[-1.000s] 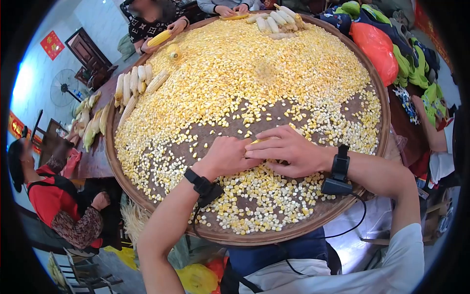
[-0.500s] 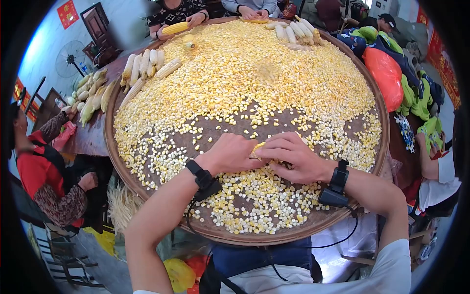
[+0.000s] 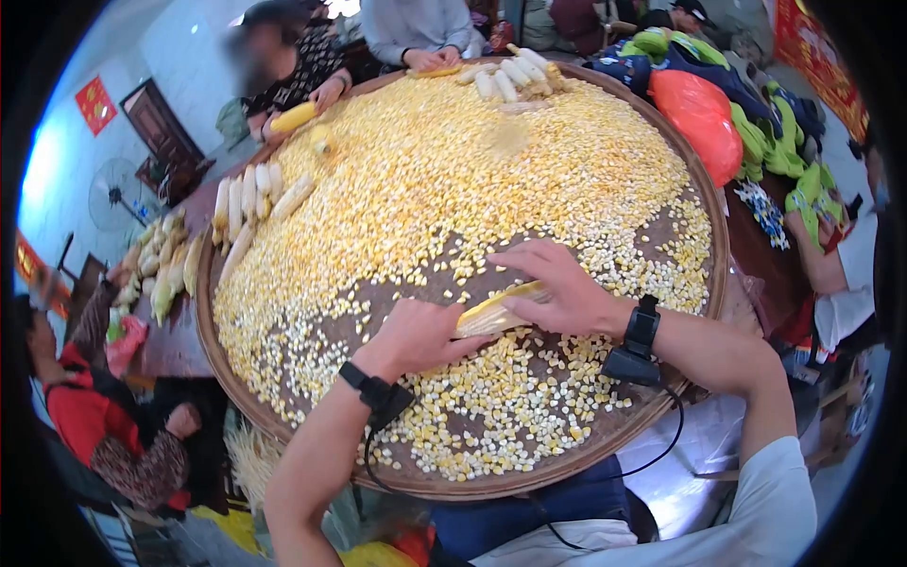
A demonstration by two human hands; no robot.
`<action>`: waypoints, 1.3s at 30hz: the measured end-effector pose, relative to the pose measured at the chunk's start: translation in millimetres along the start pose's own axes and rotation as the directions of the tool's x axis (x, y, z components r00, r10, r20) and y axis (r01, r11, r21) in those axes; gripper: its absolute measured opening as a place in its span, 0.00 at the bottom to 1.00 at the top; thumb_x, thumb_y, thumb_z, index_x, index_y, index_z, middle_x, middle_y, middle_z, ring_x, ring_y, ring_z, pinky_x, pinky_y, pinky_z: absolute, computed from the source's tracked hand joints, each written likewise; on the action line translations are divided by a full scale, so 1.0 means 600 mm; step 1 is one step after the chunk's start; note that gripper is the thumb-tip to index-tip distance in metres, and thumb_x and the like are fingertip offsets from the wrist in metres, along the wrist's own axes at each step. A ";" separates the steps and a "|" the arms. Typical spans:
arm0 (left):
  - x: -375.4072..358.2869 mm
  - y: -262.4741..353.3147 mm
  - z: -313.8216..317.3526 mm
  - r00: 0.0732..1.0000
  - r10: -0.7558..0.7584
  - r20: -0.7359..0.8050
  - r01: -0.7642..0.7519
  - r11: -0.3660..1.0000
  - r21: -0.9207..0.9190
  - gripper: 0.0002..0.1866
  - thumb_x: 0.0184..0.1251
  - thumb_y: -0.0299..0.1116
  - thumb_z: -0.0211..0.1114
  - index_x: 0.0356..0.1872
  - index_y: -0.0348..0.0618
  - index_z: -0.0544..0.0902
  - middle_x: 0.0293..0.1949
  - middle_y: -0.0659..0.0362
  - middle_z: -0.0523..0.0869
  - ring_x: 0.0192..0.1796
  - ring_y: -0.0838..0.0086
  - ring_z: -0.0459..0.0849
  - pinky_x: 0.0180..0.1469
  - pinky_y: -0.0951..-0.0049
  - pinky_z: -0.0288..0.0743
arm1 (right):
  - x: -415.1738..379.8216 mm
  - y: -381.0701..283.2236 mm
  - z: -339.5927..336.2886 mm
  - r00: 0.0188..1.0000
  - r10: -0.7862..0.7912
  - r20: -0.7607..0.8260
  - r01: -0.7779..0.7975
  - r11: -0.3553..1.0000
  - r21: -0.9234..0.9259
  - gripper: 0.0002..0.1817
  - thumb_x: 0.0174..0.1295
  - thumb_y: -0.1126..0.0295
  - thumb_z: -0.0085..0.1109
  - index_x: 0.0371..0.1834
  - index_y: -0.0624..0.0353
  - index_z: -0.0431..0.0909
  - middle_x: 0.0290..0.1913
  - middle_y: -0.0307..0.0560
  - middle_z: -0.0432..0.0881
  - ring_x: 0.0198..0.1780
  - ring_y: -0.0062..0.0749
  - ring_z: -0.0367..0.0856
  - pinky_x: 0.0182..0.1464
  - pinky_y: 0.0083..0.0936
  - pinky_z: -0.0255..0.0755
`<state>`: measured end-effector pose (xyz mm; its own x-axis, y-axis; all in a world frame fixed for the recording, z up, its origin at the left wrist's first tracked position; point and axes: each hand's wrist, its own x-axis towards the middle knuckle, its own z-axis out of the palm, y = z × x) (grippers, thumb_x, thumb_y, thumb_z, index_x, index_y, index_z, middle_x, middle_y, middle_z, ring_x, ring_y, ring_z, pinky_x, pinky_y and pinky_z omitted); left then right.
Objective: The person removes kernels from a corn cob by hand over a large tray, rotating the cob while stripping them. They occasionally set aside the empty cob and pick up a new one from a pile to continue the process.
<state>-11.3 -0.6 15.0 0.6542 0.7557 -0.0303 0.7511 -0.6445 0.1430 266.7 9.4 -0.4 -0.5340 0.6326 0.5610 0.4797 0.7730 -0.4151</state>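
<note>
Low in the middle of the frame, both hands meet over one pale yellow corn cob [image 3: 496, 312], held just above the wide round woven bamboo tray [image 3: 472, 477] so that whatever comes off it lands among the loose yellow and white kernels [image 3: 491, 161] already spread there. The left hand [image 3: 416, 338] is clenched around the cob's near end, steadying it like a handle, while the right hand [image 3: 557, 283] wraps over the far end with its fingers curled on top, gripping it as well; a black wrist strap with a cable sits on each arm. The bare brown patch of weave under the hands sits where the kernel layer is thinnest, the thick heap lying toward the top of the frame. Stripped whitish cobs [image 3: 248, 194] are lined up on the tray's upper left rim, clear of the kernels, and more lie at the top edge [image 3: 510, 76]. Other people sit round the tray; one at the upper left holds a yellow cob [image 3: 293, 116]. Compared with half a second ago, the cob shows far more of its length between the hands, which were then pressed close together over it, and the view has swung slightly.
</note>
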 end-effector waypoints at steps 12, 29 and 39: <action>-0.016 0.032 -0.031 0.978 -0.016 -0.209 -0.003 0.996 -0.091 0.34 0.68 0.67 0.73 0.56 0.44 0.86 0.45 0.48 0.90 0.47 0.50 0.92 0.50 0.50 0.86 | -0.015 -0.007 0.017 0.989 -0.054 0.136 0.008 0.949 0.316 0.34 0.68 0.66 0.77 0.77 0.55 0.77 0.59 0.55 0.83 0.65 0.52 0.80 0.70 0.43 0.75; -0.004 0.014 -0.001 0.994 -0.073 -0.087 0.056 0.982 -0.178 0.30 0.71 0.59 0.74 0.53 0.40 0.82 0.49 0.42 0.90 0.51 0.43 0.90 0.52 0.48 0.84 | -0.030 -0.013 0.037 0.986 0.064 0.154 -0.117 0.925 0.362 0.31 0.70 0.70 0.71 0.78 0.53 0.77 0.61 0.50 0.87 0.65 0.48 0.85 0.69 0.42 0.78; -0.001 0.020 -0.011 0.996 -0.072 -0.043 0.064 0.985 -0.162 0.30 0.71 0.59 0.75 0.54 0.40 0.83 0.47 0.41 0.90 0.49 0.41 0.90 0.50 0.48 0.84 | -0.031 -0.015 0.040 0.988 0.095 0.118 -0.134 0.911 0.391 0.31 0.70 0.71 0.72 0.77 0.55 0.78 0.60 0.51 0.88 0.63 0.48 0.85 0.68 0.43 0.78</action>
<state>-3.3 -8.1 23.4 0.5943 0.8043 0.0021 0.7672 -0.5677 0.2987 255.7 -8.3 -24.4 -0.5639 0.7046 0.4308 0.2363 0.6374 -0.7334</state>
